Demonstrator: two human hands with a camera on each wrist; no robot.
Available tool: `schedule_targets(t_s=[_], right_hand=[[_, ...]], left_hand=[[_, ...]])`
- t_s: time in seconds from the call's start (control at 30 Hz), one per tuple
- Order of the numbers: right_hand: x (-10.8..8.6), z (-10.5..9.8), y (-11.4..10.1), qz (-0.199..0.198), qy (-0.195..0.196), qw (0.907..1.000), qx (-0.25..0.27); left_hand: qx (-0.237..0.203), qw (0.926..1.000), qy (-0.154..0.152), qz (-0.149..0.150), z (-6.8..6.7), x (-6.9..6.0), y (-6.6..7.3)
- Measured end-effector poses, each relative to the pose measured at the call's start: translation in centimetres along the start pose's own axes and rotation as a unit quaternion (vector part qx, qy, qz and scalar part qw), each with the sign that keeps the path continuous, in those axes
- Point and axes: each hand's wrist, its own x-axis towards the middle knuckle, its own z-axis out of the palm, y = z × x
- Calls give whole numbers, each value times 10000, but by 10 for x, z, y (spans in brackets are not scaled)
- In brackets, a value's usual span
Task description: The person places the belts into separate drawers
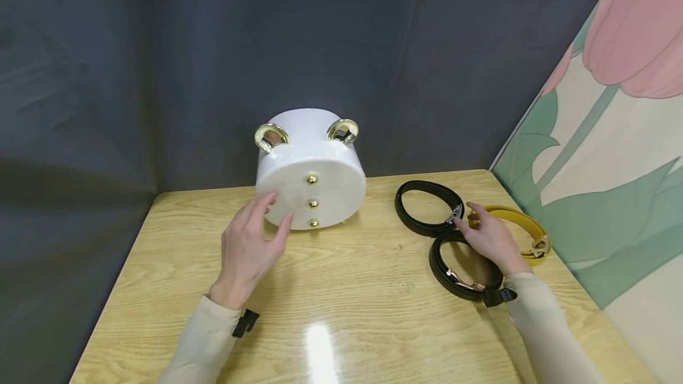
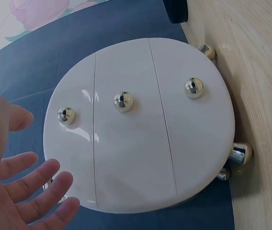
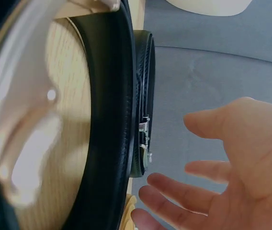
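A white oval drawer box point(image 1: 288, 188) with gold knobs and two gold ear-like rings stands near the back of the table. In front of its left side is my left hand point(image 1: 251, 248), fingers spread and loosely bent, holding nothing; the left wrist view shows the drawer seams point(image 2: 95, 158). On the right, my right hand point(image 1: 493, 239) hovers among three coiled belts, thumb and fingers apart. Nearest it are a black belt with a silver buckle point(image 1: 413, 224), a black belt with a rose-gold buckle point(image 1: 443, 274) and a yellow belt point(image 1: 541, 233). Whether a fingertip touches one is unclear.
The wooden table point(image 1: 341, 289) ends at a dark curtain point(image 1: 320, 46) behind the box. A wall with painted tulips point(image 1: 603, 194) borders the right side, close to the yellow belt. Short gold feet point(image 2: 241, 153) hold the box up.
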Motion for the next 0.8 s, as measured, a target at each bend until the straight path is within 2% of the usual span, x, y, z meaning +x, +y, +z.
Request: schedule_targets(t_s=[0.27,0.5,0.8], right_hand=[[17,2,-1,255,-215,9994,40],[30,-1,1,474,-404,9980,145],[36,4,7,747,-464,9961,118]], left_hand=[[-152,9999,-14,3,6,5,5],[-277,9994,-154,-124,12,10,7],[-414,9980,-359,-326,19,13,6]])
